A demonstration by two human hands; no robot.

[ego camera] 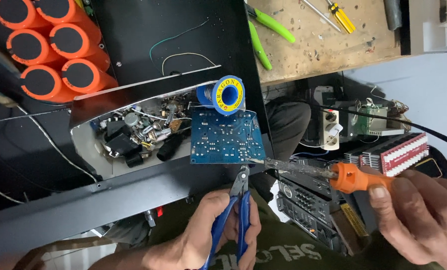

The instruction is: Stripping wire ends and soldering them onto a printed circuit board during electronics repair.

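Observation:
My left hand grips blue-handled cutting pliers, their jaws pointing up at the lower edge of a blue circuit board. My right hand holds a soldering iron by its orange handle; its dark tip touches the board's lower right edge. The board lies solder side up on a black metal chassis. A blue spool of solder wire stands just behind the board.
A tray of loose components sits left of the board. Several orange capacitors stand at top left. Green-handled pliers and a yellow screwdriver lie on the wooden bench. Red terminal strips and electronics lie below right.

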